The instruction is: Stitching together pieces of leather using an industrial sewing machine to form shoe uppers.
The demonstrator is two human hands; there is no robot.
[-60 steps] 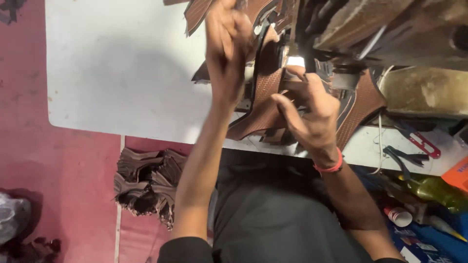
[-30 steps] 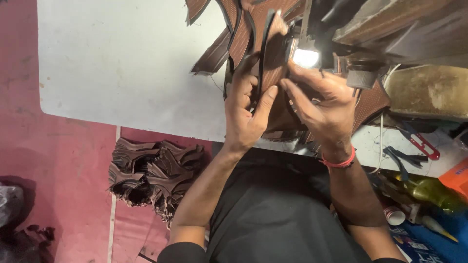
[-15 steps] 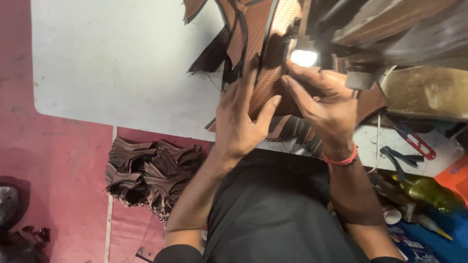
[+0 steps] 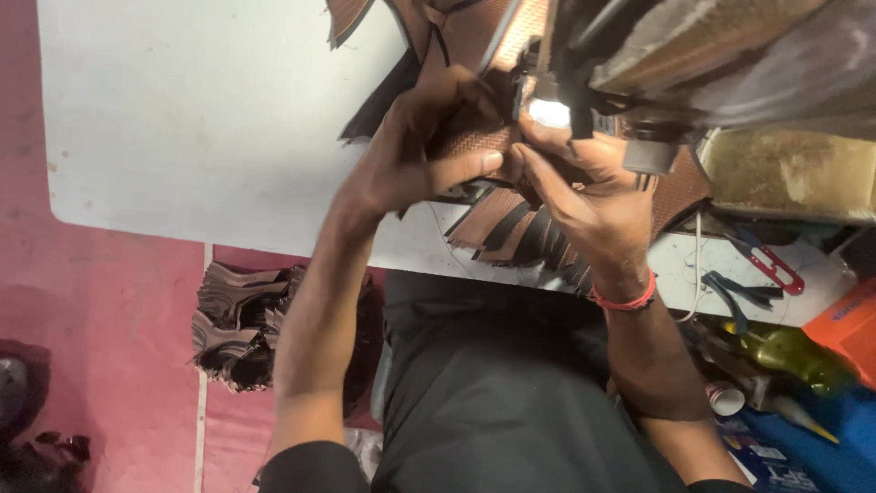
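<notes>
Two hands, left hand point(image 4: 415, 151) and right hand point(image 4: 584, 196), are pinching brown leather pieces point(image 4: 484, 137) on a white table point(image 4: 201, 119) above a pink floor point(image 4: 91, 347).

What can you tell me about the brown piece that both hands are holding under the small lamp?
The brown piece is a flat cut part, leather-like, with a fine woven texture. It lies on the white table by the sewing machine's lit lamp. The left hand grips it from the left, thumb on top; the right hand presses its right edge. Similar brown strips lie fanned beneath it. Its full outline is hidden.
</notes>
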